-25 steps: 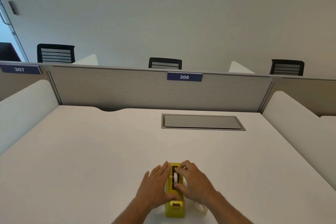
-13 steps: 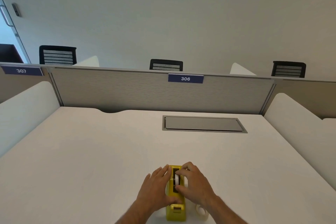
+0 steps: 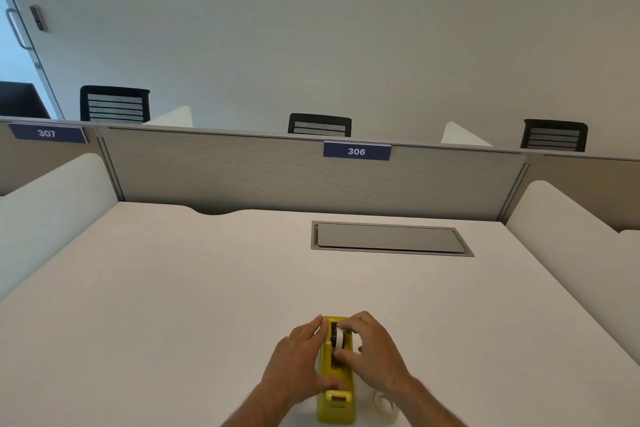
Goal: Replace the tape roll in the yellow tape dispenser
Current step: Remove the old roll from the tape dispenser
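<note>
The yellow tape dispenser (image 3: 335, 407) stands on the white desk (image 3: 173, 305) near its front edge, cutter end toward me. My left hand (image 3: 298, 362) lies flat against the dispenser's left side, thumb across its top. My right hand (image 3: 374, 354) pinches a white tape roll (image 3: 339, 339) between thumb and fingers; the roll sits in the dispenser's slot, partly raised. A second, pale tape roll (image 3: 385, 406) lies flat on the desk just right of the dispenser, partly hidden by my right forearm.
A grey cable hatch (image 3: 391, 238) is set into the desk further back. A grey partition (image 3: 277, 177) with a "306" label closes the far edge, and white side dividers (image 3: 52, 204) flank the desk. Black chairs show behind the partition.
The white roll has risen a little in the slot between my right fingers. My left hand stays against the dispenser's side.
</note>
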The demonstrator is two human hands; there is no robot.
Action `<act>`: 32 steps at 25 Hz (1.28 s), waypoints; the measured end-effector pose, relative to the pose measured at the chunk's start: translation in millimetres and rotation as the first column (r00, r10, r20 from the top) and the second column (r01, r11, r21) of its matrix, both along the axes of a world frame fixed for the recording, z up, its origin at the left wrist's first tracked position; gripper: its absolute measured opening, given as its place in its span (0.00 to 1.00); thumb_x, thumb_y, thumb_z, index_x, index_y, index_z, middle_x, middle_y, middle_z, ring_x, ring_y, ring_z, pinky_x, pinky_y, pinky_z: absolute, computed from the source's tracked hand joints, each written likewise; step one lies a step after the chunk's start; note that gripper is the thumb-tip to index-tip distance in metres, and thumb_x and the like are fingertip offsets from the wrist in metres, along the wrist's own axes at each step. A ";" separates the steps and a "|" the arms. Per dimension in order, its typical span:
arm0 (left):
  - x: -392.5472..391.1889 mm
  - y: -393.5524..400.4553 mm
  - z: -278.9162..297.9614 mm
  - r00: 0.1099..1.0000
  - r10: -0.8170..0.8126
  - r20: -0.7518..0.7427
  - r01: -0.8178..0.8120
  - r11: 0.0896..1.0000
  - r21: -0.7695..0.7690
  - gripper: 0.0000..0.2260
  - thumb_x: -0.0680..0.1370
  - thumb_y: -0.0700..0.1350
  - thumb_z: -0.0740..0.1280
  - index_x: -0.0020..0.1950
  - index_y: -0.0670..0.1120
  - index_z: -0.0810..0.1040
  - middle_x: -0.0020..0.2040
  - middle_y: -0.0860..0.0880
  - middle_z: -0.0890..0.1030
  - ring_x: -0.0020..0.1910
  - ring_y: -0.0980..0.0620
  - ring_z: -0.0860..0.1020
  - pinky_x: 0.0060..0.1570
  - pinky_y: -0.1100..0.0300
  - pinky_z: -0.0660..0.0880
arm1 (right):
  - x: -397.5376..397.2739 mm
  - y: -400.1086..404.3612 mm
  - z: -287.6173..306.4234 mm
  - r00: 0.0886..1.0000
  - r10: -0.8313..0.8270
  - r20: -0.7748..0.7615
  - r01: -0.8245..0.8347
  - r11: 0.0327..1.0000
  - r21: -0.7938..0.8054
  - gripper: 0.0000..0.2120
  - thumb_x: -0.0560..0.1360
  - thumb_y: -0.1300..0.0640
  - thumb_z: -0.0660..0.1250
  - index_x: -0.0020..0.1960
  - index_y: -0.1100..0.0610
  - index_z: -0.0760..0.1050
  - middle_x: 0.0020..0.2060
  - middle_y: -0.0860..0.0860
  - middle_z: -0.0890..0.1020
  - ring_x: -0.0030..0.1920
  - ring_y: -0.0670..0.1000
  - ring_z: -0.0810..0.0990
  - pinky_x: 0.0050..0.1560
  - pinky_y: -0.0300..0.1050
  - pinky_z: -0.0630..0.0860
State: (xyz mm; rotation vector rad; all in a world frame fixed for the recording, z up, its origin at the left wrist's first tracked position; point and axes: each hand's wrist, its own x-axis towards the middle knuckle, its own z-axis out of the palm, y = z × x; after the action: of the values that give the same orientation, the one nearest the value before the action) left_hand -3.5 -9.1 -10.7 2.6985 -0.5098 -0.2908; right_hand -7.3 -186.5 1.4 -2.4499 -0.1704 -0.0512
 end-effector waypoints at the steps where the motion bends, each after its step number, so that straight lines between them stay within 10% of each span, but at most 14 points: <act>1: -0.3 -0.2 0.3 1.000 0.002 -0.003 -0.002 1.000 -0.005 0.52 0.67 0.72 0.68 0.80 0.53 0.47 0.82 0.55 0.51 0.79 0.52 0.54 0.77 0.51 0.60 | -0.1 -0.2 -0.6 1.000 -0.001 0.000 0.001 1.000 0.008 0.20 0.69 0.45 0.74 0.59 0.45 0.76 0.54 0.41 0.76 0.54 0.44 0.75 0.54 0.43 0.80; 10: -1.2 -1.3 -1.1 0.996 0.046 -0.079 -0.053 0.994 -0.091 0.51 0.66 0.72 0.69 0.80 0.55 0.48 0.81 0.56 0.53 0.79 0.53 0.54 0.76 0.51 0.60 | -1.7 -1.6 0.9 0.999 -0.032 0.006 0.032 0.997 0.076 0.18 0.66 0.45 0.75 0.54 0.42 0.75 0.51 0.38 0.76 0.52 0.43 0.76 0.51 0.41 0.81; 15: -4.4 -0.2 4.3 0.984 0.168 -0.063 -0.179 0.929 -0.324 0.31 0.76 0.56 0.69 0.77 0.57 0.60 0.79 0.56 0.62 0.76 0.55 0.60 0.75 0.55 0.60 | -4.1 -5.4 17.3 0.997 -0.065 0.034 0.060 0.988 0.140 0.18 0.63 0.45 0.75 0.50 0.41 0.75 0.47 0.37 0.80 0.47 0.43 0.78 0.43 0.37 0.80; 19: -10.9 -6.2 21.8 0.910 0.354 -0.216 -0.407 0.663 -0.628 0.17 0.79 0.45 0.68 0.67 0.57 0.73 0.67 0.53 0.77 0.61 0.55 0.77 0.63 0.57 0.76 | -6.9 -7.5 34.6 0.999 -0.045 0.013 0.040 0.967 0.252 0.17 0.60 0.44 0.75 0.47 0.42 0.77 0.43 0.40 0.83 0.48 0.39 0.80 0.40 0.36 0.81; 23: -18.2 -11.7 37.8 0.800 0.149 -0.582 -0.596 0.313 -0.740 0.12 0.80 0.45 0.67 0.63 0.53 0.79 0.57 0.48 0.84 0.52 0.49 0.84 0.49 0.55 0.83 | -11.4 -5.8 45.2 1.000 -0.007 -0.011 0.010 0.943 0.331 0.18 0.61 0.47 0.79 0.49 0.41 0.80 0.45 0.41 0.83 0.46 0.42 0.83 0.41 0.38 0.84; 32: -31.2 -18.1 43.5 0.677 -0.104 -0.729 -0.710 0.169 -0.684 0.11 0.82 0.42 0.63 0.55 0.46 0.85 0.53 0.40 0.86 0.50 0.42 0.85 0.44 0.55 0.82 | -19.0 -7.0 58.7 0.986 0.081 -0.149 -0.010 0.904 0.428 0.17 0.60 0.56 0.84 0.46 0.44 0.85 0.43 0.46 0.85 0.39 0.49 0.85 0.36 0.40 0.82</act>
State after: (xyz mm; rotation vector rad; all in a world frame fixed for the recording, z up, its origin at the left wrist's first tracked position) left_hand -34.7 -27.2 32.8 1.1815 0.1888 -0.5202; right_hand -26.3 -193.6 60.1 -1.9988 -0.1283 0.1220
